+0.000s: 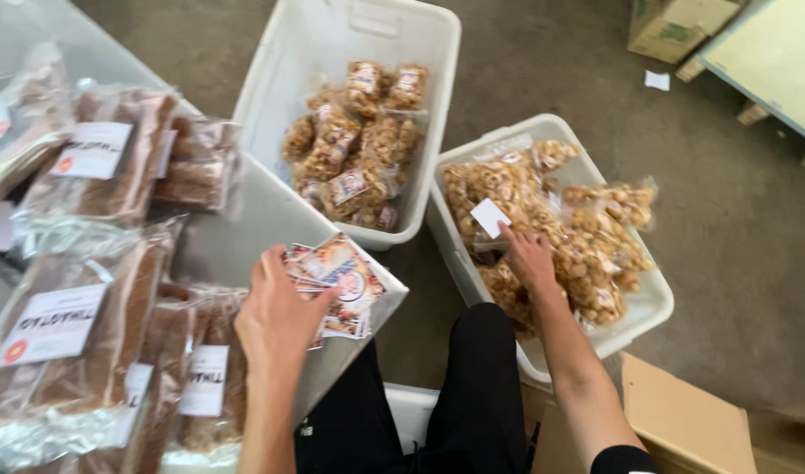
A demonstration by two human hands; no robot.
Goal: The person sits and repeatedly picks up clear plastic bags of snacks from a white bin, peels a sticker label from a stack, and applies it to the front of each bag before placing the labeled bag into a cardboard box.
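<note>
The grey table filled the left of my view, its corner ending just above my lap. Clear bags of brown snack sticks, each with a white label, lay piled across it. On the concrete floor stood two white plastic bins. The farther bin held a heap of small bags of golden fried snacks at its near end. The nearer bin, just to its right and close beside it, was packed with bigger bags of the same kind of snack. A brown cardboard box sat by my right elbow, against that bin.

My left hand rested at the table's corner, fingers curled loosely over a fanned stack of printed label cards, pressing on it rather than lifting it. My right hand reached down into the nearer bin, lying on top of the bags. Its fingertips pinched one small white card, holding it against the clear wrapping of a bag there; the other fingers were spread flat.
</note>
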